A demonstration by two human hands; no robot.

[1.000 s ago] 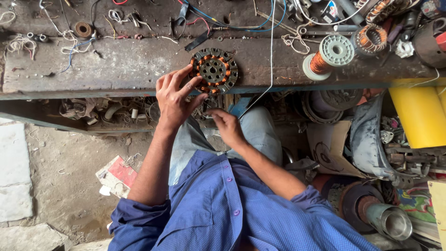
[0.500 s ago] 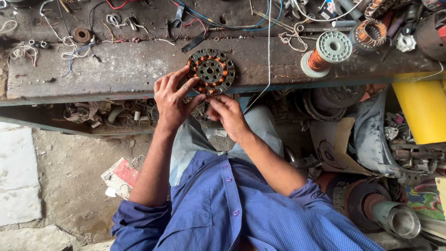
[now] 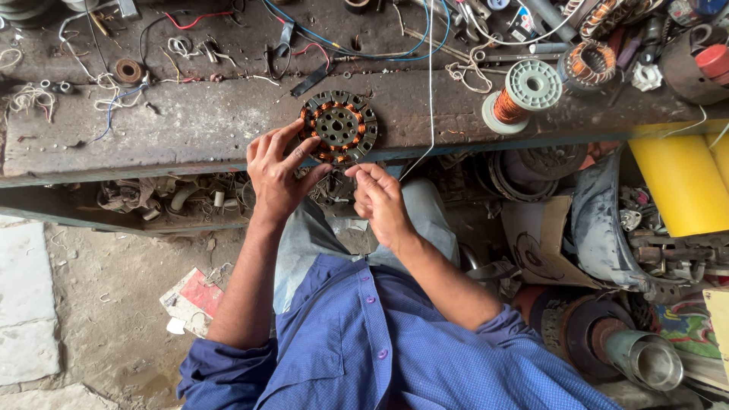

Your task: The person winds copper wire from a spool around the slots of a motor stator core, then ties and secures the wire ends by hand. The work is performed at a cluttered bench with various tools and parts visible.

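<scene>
Cluttered workbench (image 3: 190, 125) bears a round copper-wound stator (image 3: 339, 126), steadied at its near edge by the left hand's (image 3: 277, 176) spread fingers, while the right hand (image 3: 378, 199), just beside, pinches a thin wire (image 3: 430, 83).

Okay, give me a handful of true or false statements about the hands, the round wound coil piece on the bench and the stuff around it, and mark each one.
1. The left hand rests its fingers against the round copper-wound stator. True.
2. The stator lies on the floor. False: it lies flat near the front edge of the workbench.
3. The right hand pinches something thin just below the stator's lower rim. True; it looks like fine wire.
4. The spool of copper wire stands left of the stator. False: it is to its right on the bench.
5. The yellow sheet is at the right edge of the view. True.
6. The person wears a red shirt. False: the shirt is blue.
</scene>
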